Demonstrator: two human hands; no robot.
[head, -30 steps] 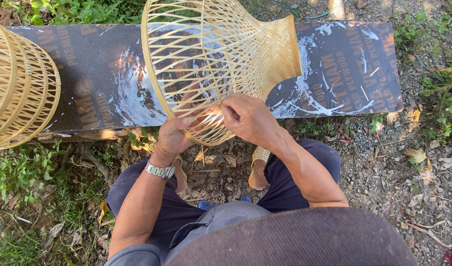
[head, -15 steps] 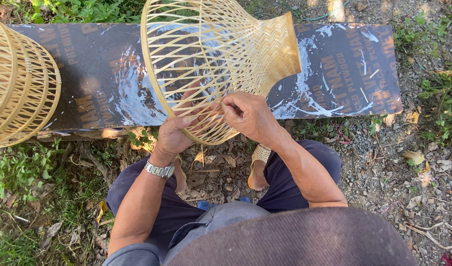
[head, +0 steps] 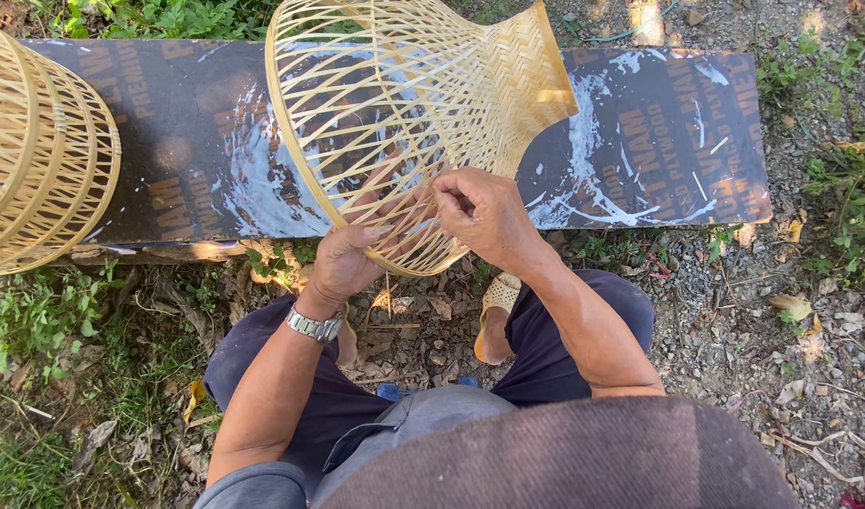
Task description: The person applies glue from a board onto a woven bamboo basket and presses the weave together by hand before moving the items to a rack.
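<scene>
The person sits above a dark board [head: 659, 141] laid on gravel and grass, holding a half-woven bamboo basket [head: 404, 113] on its side over the board's near edge. The basket's open rim faces left and down toward the lap; its tightly woven narrow end points up and to the right.

The left hand [head: 343, 264] grips the lower rim from beneath. The grip is closed: the fingers curl up around the rim hoop and the loose slats beside it, the thumb pressing from the outside. A metal watch [head: 314, 325] sits on that wrist.

The right hand [head: 484, 212] is at the same lower rim, just right of the left, the two hands close but not touching. Its grip is nearly shut, thumb and forefinger pinched together on a thin bamboo strip at the rim, with the other fingers folded into the palm.

A second basket [head: 41, 160] lies on the board's left end, well apart from both hands. A sandalled foot [head: 494, 316] shows below the held basket.
</scene>
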